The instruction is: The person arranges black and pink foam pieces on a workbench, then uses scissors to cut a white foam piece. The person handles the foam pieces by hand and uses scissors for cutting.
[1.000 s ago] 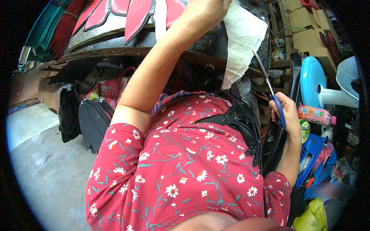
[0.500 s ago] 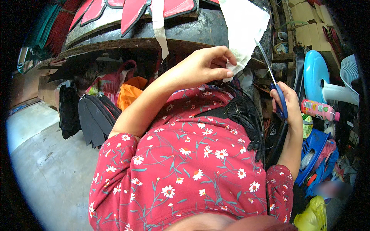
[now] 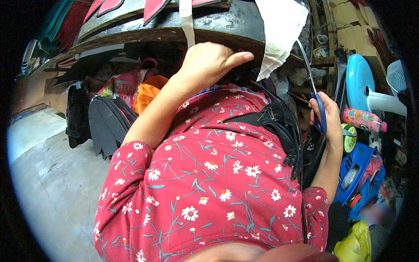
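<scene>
My left hand (image 3: pixel 211 61) is at the front edge of the worktable, its thumb stretched out to the right and nothing visible against it. The other fingers are mostly hidden behind the back of the hand. Just above it, a narrow white strip (image 3: pixel 186 22) hangs over the edge, its lower end reaching the hand. To the right, a larger white sheet (image 3: pixel 281 32) with a ragged lower edge droops off the table. My right hand (image 3: pixel 327 115) grips blue-handled scissors (image 3: pixel 322 114), their blades pointing up beside the sheet's right edge.
Red pieces with dark edges (image 3: pixel 156 9) lie on the worktable (image 3: pixel 240 24). Below it are an orange bag (image 3: pixel 150 92) and stacked dark panels (image 3: pixel 109 122). On the right stand a blue-and-white fan (image 3: pixel 360 83), a pink bottle (image 3: pixel 364 120) and a blue plastic container (image 3: pixel 358 168).
My left hand has moved left and up from the white sheet's lower edge to the strip's end. The sheet now hangs free of it. My right hand still holds the scissors, nearly unmoved.
</scene>
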`<move>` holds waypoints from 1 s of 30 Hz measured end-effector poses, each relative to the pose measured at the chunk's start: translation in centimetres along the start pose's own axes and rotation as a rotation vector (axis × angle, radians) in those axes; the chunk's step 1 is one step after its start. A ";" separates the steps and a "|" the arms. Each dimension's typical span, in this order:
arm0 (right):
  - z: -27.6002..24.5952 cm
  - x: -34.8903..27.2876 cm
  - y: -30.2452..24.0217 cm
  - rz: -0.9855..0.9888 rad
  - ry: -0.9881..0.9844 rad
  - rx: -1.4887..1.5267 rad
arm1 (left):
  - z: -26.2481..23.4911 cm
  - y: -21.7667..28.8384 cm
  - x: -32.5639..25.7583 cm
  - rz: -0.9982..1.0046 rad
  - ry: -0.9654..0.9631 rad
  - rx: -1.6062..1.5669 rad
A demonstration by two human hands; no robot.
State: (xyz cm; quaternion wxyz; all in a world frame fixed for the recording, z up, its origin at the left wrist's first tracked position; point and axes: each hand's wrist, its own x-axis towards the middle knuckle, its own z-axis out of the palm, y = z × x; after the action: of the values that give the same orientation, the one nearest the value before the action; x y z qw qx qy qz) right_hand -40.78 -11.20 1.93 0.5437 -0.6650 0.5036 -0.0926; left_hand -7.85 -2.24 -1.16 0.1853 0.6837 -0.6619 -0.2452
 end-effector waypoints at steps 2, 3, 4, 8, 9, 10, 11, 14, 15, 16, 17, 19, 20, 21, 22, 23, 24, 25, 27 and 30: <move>0.0 0.1 0.1 -0.011 -0.011 -0.005 | -0.4 -0.4 -0.6 -0.012 -0.093 0.117; 0.0 0.2 0.1 0.003 -0.006 -0.011 | -0.4 -0.4 -0.8 0.017 -0.081 0.043; -0.1 0.2 0.1 -0.012 -0.022 -0.012 | -0.2 -0.4 -0.8 0.041 -0.092 -0.026; -0.2 0.1 0.3 0.008 -0.022 -0.019 | 1.6 0.6 0.4 0.132 -0.058 -0.602; -0.2 0.1 0.4 0.010 -0.021 -0.020 | 2.3 1.0 1.1 0.178 -0.014 -0.681; -0.1 0.2 0.5 -0.036 -0.039 0.001 | 2.9 1.3 1.4 0.171 0.004 -0.711; -0.1 0.2 0.6 -0.022 -0.037 -0.002 | 3.4 1.6 1.6 0.167 0.033 -0.743; 0.1 0.4 0.9 -0.069 -0.037 -0.024 | 4.1 2.3 2.2 0.279 0.124 -0.837; 0.2 0.4 1.0 -0.075 -0.028 -0.025 | 4.1 2.5 2.4 0.298 0.145 -0.808; 0.2 0.5 1.0 -0.084 -0.027 -0.027 | 3.9 2.7 2.7 0.337 0.111 -0.864; 0.2 0.4 0.9 -0.058 -0.023 0.007 | 3.6 3.0 3.2 0.357 0.069 -0.918; 0.3 0.1 0.7 -0.011 -0.017 0.068 | 2.7 3.5 4.3 0.358 -0.079 -1.102; 0.3 -0.2 0.5 -0.038 -0.020 0.109 | 2.2 4.0 4.9 0.392 0.027 -1.084; 0.4 -0.6 0.3 -0.063 -0.007 0.146 | 1.8 4.4 5.6 0.429 0.126 -1.075; 0.4 -1.1 0.0 -0.082 0.011 0.178 | 1.4 4.8 6.1 0.406 0.165 -1.058; 0.3 -1.6 -0.3 -0.122 0.031 0.187 | 1.1 5.2 6.6 0.478 0.198 -1.146; 0.5 -2.2 -0.5 -0.164 0.046 0.235 | 0.7 5.4 6.9 0.472 0.205 -1.121; 0.9 -2.7 -0.7 -0.201 0.074 0.284 | 0.5 5.6 7.1 0.497 0.214 -1.118; 1.1 -3.4 -1.3 -0.212 -0.001 0.257 | 0.3 6.1 7.2 0.491 0.247 -1.071; 1.9 -3.5 -1.6 -0.189 -0.022 0.167 | 0.8 6.4 7.1 0.513 0.277 -1.027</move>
State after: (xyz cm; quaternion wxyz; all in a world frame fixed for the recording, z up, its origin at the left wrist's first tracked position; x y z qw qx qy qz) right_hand -40.22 -7.46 4.01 0.5915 -0.6629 0.4232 -0.1776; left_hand -13.53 -9.61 1.30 0.6308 0.3502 -0.5723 -0.3899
